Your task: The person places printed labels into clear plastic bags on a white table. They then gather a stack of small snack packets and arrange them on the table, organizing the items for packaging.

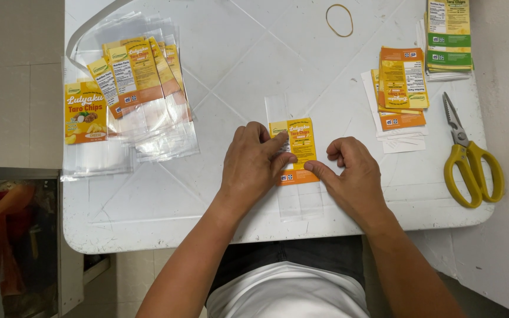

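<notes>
Left hand (pixel 253 162): your fingers lie flat, pressing the yellow-orange label (pixel 294 150) onto the clear bag (pixel 294 159).
Right hand (pixel 351 171): loosely curled, thumb on the label's lower right edge.
Bag: table (pixel 243 59) centre, near you.
Left: labelled bags (pixel 131 100).
Right: label stack (pixel 402 88), yellow scissors (pixel 469 159).
Far edge: rubber band (pixel 339 20).

White plastic table (pixel 225 65), scuffed and creased. On it: fanned pile of labelled clear bags (pixel 128 100) at left; one clear bag (pixel 297 194) with yellow label (pixel 297 150) at centre; rubber band (pixel 339 20); label stacks (pixel 402 88), (pixel 449 35) at right; yellow-handled scissors (pixel 469 159).
</notes>
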